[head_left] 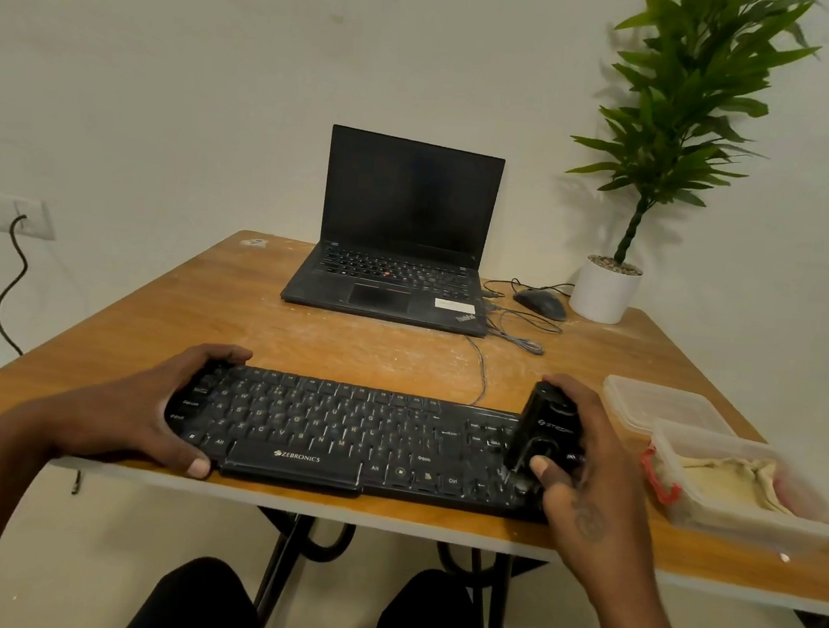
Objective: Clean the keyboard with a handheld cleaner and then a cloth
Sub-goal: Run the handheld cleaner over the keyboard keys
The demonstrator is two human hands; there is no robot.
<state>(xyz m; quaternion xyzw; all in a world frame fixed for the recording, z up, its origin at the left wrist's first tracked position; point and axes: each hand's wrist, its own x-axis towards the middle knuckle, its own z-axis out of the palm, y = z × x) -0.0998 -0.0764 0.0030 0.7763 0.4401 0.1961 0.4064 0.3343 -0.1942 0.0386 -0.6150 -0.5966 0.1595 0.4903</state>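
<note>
Resting nearest the lens, at the bottom edge: two dark-trousered knees, tucked under the table. Gripping the handheld cleaner just above them: the right hand, fingers wrapping over the far side of the black body, thumb pressing against its near face. Standing tilted on the right end of the keyboard, over the number-pad area, lower end touching the keys. Clasping the left end of that keyboard: the left hand, fingers curling over the far left corner, thumb lying along the near edge beside the space bar. Lying lengthwise along the near edge of the wooden table, black, with white lettering on the front lip. Running from the keyboard's far edge toward the back: a thin grey cable.

Sitting just right of the right hand: a clear plastic container holding a folded beige cloth, with something red at its left end, too blurred for naming. Lying just behind it: a clear lid. Standing open at the far middle of the table: a black laptop, screen dark. Resting to its right: a dark mouse amid looping wires, and beyond that a green plant in a white pot at the far right corner. Hanging from a wall socket at left: a black cord. Showing across the tabletop: pale dusty smears.
</note>
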